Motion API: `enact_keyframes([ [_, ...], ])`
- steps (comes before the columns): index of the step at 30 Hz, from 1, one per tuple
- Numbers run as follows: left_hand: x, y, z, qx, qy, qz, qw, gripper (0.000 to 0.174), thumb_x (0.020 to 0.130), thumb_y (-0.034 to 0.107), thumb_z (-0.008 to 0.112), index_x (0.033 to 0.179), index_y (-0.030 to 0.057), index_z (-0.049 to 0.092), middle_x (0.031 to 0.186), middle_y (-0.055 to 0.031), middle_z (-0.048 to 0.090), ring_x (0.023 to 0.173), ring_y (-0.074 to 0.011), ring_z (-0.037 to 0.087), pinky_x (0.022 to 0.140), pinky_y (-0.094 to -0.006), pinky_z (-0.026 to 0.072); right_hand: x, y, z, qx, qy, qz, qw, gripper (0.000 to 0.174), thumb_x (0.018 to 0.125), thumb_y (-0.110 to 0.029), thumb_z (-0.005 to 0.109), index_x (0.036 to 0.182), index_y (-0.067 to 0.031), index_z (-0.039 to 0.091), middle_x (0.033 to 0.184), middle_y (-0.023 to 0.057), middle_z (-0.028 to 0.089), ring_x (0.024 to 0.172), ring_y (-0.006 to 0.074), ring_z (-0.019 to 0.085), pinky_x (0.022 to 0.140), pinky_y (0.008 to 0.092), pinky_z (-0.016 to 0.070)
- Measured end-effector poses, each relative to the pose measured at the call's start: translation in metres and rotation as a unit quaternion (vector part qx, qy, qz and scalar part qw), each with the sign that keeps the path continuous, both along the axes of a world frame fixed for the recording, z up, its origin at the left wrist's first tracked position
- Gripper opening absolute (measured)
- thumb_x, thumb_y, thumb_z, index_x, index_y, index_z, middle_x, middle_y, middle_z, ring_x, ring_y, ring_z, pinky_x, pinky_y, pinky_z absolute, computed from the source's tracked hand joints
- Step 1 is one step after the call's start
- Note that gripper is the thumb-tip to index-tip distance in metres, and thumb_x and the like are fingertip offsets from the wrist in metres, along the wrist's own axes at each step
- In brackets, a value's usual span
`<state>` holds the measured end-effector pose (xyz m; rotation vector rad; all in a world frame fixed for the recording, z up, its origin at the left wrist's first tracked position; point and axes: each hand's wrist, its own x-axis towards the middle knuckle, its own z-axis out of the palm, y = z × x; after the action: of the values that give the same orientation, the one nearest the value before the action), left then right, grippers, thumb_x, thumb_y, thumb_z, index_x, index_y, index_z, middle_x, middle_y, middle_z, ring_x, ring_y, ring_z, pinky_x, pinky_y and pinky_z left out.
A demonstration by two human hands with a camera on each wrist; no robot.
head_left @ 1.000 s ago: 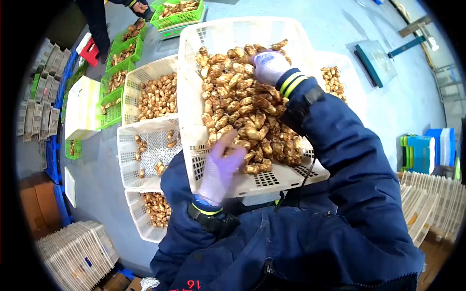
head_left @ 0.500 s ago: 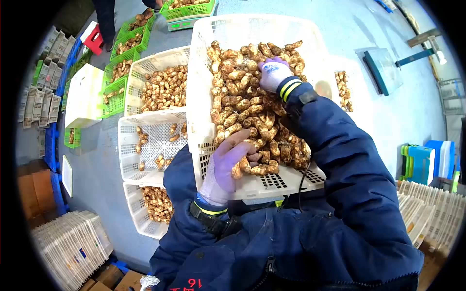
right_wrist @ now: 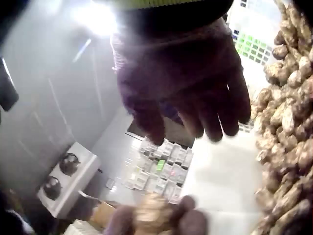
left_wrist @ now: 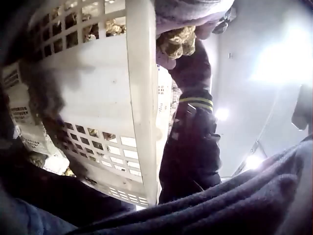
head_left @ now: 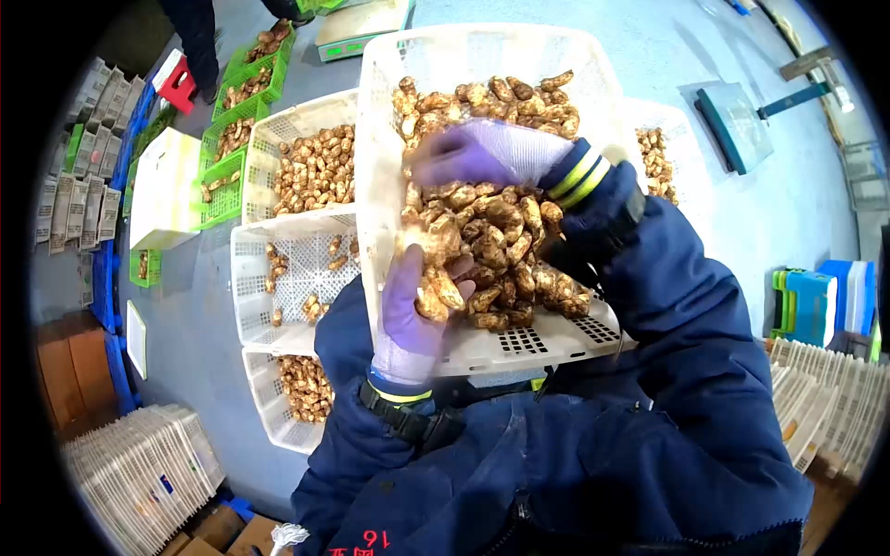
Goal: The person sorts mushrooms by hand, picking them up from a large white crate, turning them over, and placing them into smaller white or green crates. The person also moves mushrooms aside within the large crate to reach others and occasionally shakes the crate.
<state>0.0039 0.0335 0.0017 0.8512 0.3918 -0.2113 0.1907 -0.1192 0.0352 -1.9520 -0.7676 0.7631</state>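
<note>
A white crate holds many brown, knobbly mushroom-like pieces. At its near left corner, the gloved left hand grips several pieces; the left wrist view also shows that hand with pieces between its fingers, beside the crate's rim. Above the pieces, towards the crate's left wall, is the blurred right hand. In the right wrist view the right hand has its fingers extended and apart, holding nothing, above the left hand's piece.
More white crates with similar pieces stand left, and another right. Green baskets, a white box and a scale lie beyond. Stacked white crates are at near left. Another person's legs show at upper left.
The right hand has moved left from the pieces at the crate's upper right. The left hand, earlier spread at the pieces, now grips several. The green basket has gone from the scale.
</note>
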Motion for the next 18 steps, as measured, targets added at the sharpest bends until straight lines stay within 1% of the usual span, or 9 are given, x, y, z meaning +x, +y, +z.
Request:
enact_keyframes([
  [2,0.002,0.003,0.011,-0.055,0.045,0.011,0.997,0.037,0.1,0.028,0.056,0.131,0.0093,0.051,0.113,-0.0052,0.062,0.099,-0.0173,0.065,0.075,-0.0299,0.057,0.039,0.007,-0.041,-0.081,-0.139,-0.167,0.973,0.041,0.087,-0.032,0.062,0.121,-0.009,0.065,0.101,0.0183,0.071,0.093,0.0305,0.068,0.087,0.0399,0.0526],
  [4,0.001,0.003,0.007,-0.03,0.02,0.002,0.999,0.039,0.099,0.029,0.057,0.132,0.0085,0.051,0.113,-0.006,0.062,0.096,-0.0177,0.066,0.074,-0.0296,0.0571,0.07,0.019,-0.078,-0.296,-0.186,-0.079,0.933,0.045,0.087,-0.024,0.057,0.127,-0.0042,0.057,0.102,0.0225,0.069,0.096,0.0318,0.068,0.087,0.0458,0.0528],
  [8,0.002,0.006,0.001,-0.052,0.019,-0.017,0.998,0.046,0.099,0.033,0.055,0.135,0.0065,0.048,0.12,-0.014,0.063,0.101,-0.0253,0.066,0.079,-0.0389,0.0588,0.039,0.033,-0.116,-0.328,-0.275,-0.135,0.893,0.053,0.086,-0.028,0.062,0.133,-0.0067,0.047,0.111,0.0206,0.066,0.106,0.0343,0.063,0.09,0.0451,0.0493],
  [10,0.001,0.009,-0.002,-0.036,0.006,-0.028,0.999,0.049,0.099,0.035,0.054,0.136,0.004,0.046,0.117,-0.0138,0.063,0.1,-0.0249,0.066,0.079,-0.0377,0.0583,0.038,0.037,-0.115,-0.345,-0.297,-0.139,0.88,0.043,0.088,-0.034,0.061,0.118,-0.004,0.059,0.097,0.0193,0.069,0.095,0.0348,0.066,0.085,0.0449,0.0512],
  [13,-0.003,0.011,-0.007,-0.034,-0.047,-0.041,0.997,0.05,0.1,0.035,0.053,0.135,0.0004,0.046,0.113,-0.0118,0.063,0.1,-0.0251,0.066,0.078,-0.0374,0.0577,0.027,0.006,-0.074,-0.183,-0.203,-0.145,0.951,0.032,0.089,-0.033,0.063,0.106,-0.006,0.066,0.091,0.0148,0.069,0.088,0.0311,0.067,0.076,0.0396,0.053],
  [14,-0.004,0.012,-0.009,-0.029,-0.046,-0.039,0.998,0.052,0.099,0.037,0.055,0.134,0.0004,0.046,0.112,-0.011,0.063,0.099,-0.0248,0.066,0.077,-0.0373,0.0569,0.033,-0.01,-0.076,-0.136,-0.163,-0.087,0.973,0.037,0.089,-0.037,0.061,0.114,-0.0097,0.065,0.104,0.0152,0.069,0.092,0.035,0.066,0.085,0.0436,0.0524],
  [15,-0.004,0.012,-0.014,-0.024,-0.061,-0.038,0.997,0.05,0.096,0.034,0.059,0.133,0.0012,0.049,0.113,-0.0109,0.063,0.098,-0.0256,0.066,0.075,-0.0358,0.058,0.024,-0.031,-0.071,-0.026,-0.336,0.015,0.941,0.028,0.091,-0.023,0.061,0.115,-0.0098,0.065,0.102,0.0159,0.068,0.087,0.0333,0.066,0.079,0.0385,0.0545],
  [16,-0.003,0.012,-0.017,-0.019,-0.077,-0.036,0.996,0.049,0.093,0.031,0.063,0.131,0.0019,0.051,0.114,-0.0108,0.063,0.097,-0.0264,0.067,0.073,-0.0344,0.0591,0.008,-0.039,-0.049,-0.032,-0.406,0.054,0.912,0.035,0.094,-0.015,0.059,0.128,-0.0082,0.059,0.097,0.0098,0.068,0.089,0.0198,0.069,0.068,0.0295,0.057],
  [18,0.001,0.01,-0.006,0.036,-0.05,-0.064,0.996,0.045,0.096,0.03,0.058,0.134,0.005,0.051,0.117,-0.0086,0.063,0.097,-0.0222,0.066,0.075,-0.0351,0.0586,-0.04,-0.049,-0.018,0.185,0.0,-0.026,0.982,0.038,0.098,-0.021,0.056,0.131,-0.0034,0.055,0.111,0.013,0.068,0.095,0.0208,0.07,0.071,0.0269,0.0589],
])
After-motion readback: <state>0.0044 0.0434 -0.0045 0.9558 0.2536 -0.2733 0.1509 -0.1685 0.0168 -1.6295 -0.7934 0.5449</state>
